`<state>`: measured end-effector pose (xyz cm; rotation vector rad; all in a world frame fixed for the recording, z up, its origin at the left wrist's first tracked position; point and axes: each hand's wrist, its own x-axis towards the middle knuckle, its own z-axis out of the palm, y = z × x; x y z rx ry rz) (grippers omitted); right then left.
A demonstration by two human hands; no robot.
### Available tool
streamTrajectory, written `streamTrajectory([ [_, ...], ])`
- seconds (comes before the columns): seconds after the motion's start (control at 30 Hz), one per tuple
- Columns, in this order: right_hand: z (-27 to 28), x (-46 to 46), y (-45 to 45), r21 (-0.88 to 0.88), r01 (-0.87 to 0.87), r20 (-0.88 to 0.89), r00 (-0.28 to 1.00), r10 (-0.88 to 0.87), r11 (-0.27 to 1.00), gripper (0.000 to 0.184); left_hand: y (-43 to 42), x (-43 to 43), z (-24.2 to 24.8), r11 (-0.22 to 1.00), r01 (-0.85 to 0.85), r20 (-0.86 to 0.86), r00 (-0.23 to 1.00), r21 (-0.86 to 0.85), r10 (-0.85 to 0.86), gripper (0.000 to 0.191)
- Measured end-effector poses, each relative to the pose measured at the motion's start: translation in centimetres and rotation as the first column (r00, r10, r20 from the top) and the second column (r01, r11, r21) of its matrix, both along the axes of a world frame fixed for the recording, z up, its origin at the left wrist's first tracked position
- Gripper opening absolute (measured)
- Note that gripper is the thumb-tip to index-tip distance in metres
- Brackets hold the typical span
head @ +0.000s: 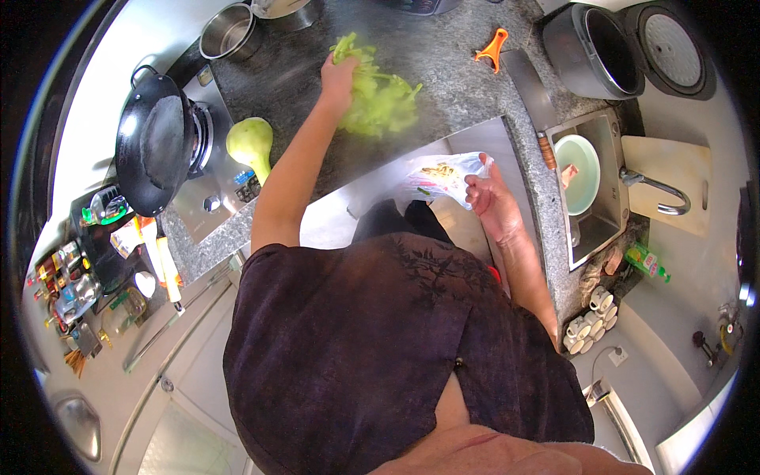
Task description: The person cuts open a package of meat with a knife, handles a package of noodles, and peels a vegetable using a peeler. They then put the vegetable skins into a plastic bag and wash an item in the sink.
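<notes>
My left hand [338,82] is over the dark stone counter [285,89], its fingers curled on a heap of light green peelings [380,98]. The peelings are motion-blurred, and part of my fingers is hidden among them. My right hand [497,205] grips the rim of a thin white plastic bag [457,178] just off the counter's front edge. Its mouth gapes, showing a few scraps inside. To the left of my left forearm lies a pale green bottle gourd [250,142], its narrow end towards me.
A black wok [157,145] stands on the gas stove [208,208]. An orange peeler [492,50] lies near a cleaver [531,95] with a wooden handle. To the right are an open rice cooker [585,53] and a sink [605,228] holding a pale green basin [585,178].
</notes>
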<state>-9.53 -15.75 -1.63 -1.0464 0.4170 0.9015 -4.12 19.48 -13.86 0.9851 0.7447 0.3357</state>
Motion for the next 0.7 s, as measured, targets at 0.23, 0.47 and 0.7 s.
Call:
streamTrajectory([
  [0.23, 1.0, 1.8, 1.9, 0.109, -0.055, 0.0, 0.998, 0.055, 0.993, 0.061, -5.9, -3.4, 8.6, 0.807, 0.575, 0.051, 0.809, 0.137, -0.585, 0.029],
  [0.47, 1.6, 1.8, 2.7, 0.134, -0.109, 0.064, 0.993, 0.101, 0.985, 0.062, -14.6, -8.9, 3.3, 0.442, 0.664, 0.103, 0.614, -0.604, -0.782, 0.028],
  [0.7, 3.4, -1.1, 4.3, 0.026, -0.255, 0.137, 0.959, 0.25, 0.966, 0.069, -17.9, -8.4, 0.7, 0.41, 0.641, 0.139, 0.629, -0.648, -0.765, 0.033],
])
